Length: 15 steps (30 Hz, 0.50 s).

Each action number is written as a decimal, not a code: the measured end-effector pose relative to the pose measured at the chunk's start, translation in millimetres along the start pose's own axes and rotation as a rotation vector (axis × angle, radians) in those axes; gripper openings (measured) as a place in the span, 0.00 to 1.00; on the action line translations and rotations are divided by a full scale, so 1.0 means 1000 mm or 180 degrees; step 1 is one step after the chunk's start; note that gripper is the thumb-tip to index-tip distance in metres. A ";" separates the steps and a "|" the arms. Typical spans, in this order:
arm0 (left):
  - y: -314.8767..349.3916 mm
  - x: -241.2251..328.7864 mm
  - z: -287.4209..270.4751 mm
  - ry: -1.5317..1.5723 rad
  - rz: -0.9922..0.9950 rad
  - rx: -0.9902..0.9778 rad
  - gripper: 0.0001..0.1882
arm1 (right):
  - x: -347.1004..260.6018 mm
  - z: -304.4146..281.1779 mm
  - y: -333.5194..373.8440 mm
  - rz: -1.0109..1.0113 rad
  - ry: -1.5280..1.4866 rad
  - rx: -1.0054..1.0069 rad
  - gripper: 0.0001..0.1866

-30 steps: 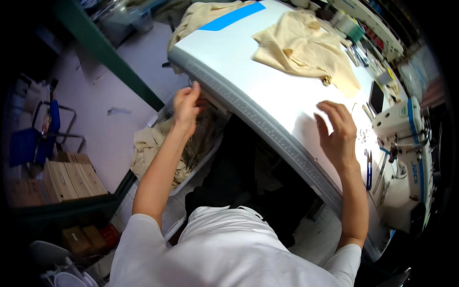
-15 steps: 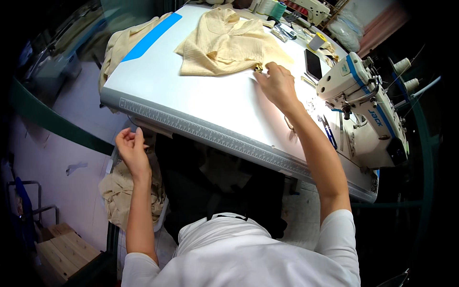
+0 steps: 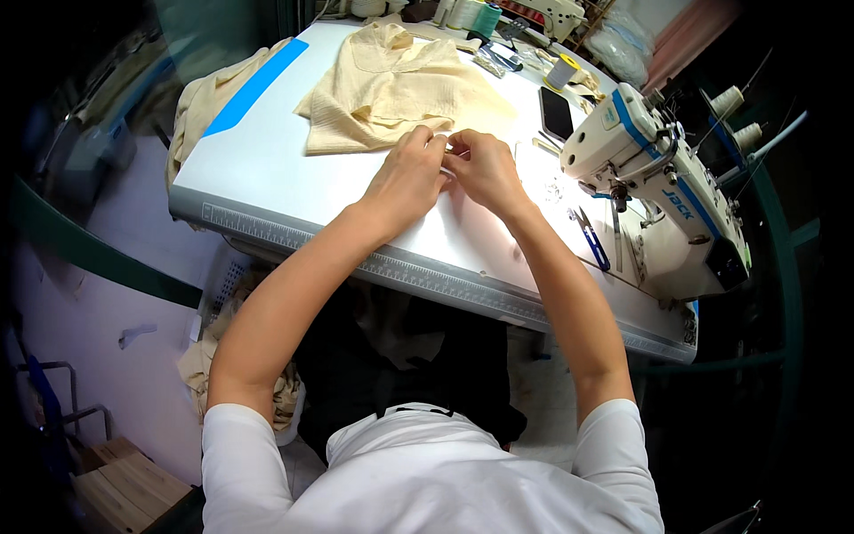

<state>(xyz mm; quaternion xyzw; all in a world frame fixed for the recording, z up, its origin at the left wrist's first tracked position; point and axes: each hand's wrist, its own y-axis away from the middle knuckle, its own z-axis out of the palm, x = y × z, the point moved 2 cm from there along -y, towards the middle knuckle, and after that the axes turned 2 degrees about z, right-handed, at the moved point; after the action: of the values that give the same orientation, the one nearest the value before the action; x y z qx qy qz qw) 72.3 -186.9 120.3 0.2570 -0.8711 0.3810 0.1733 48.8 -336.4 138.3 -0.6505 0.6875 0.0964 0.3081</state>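
Observation:
My left hand (image 3: 408, 181) and my right hand (image 3: 488, 174) meet over the white table, fingertips close together. The fingers of both are closed in a pinch around something small, mostly hidden between them and too small to name. Just beyond the hands lies a cream, finely ribbed garment (image 3: 391, 98), spread loosely with folds in its middle. Its near edge comes right up to my left fingers; whether they touch it I cannot tell.
A white sewing machine (image 3: 663, 191) stands at the right. Blue-handled thread snips (image 3: 593, 240) and a phone (image 3: 556, 113) lie near it. Thread cones (image 3: 562, 71) stand at the back. Below the table's ruler edge (image 3: 427, 274), a basket (image 3: 233, 287) holds cream cloth.
My left hand has risen from beside the table's front left edge to meet the right hand. The right hand has come slightly nearer and left, from a small gold-coloured thing at the garment's edge.

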 end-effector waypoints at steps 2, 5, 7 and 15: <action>-0.013 -0.006 0.008 -0.0158 -0.0106 -0.0010 0.19 | 0.006 -0.003 -0.001 0.0196 -0.0532 0.0024 0.14; -0.023 -0.012 0.018 -0.0152 -0.0230 -0.0097 0.11 | 0.019 -0.001 0.005 0.0340 -0.0914 0.0183 0.15; -0.024 -0.012 0.021 0.0200 -0.0331 -0.0031 0.09 | 0.018 0.000 0.014 0.0102 -0.1004 0.0321 0.14; -0.021 -0.029 0.014 0.1745 -0.1366 0.0041 0.13 | 0.004 0.017 0.015 -0.0490 -0.0797 0.0598 0.16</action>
<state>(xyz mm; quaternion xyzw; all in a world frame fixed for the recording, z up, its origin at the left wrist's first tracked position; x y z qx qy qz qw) 106.3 -200.7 108.8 0.3236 -0.7158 0.3962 0.4753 39.8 -328.3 118.4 -0.6526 0.5978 0.0882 0.4572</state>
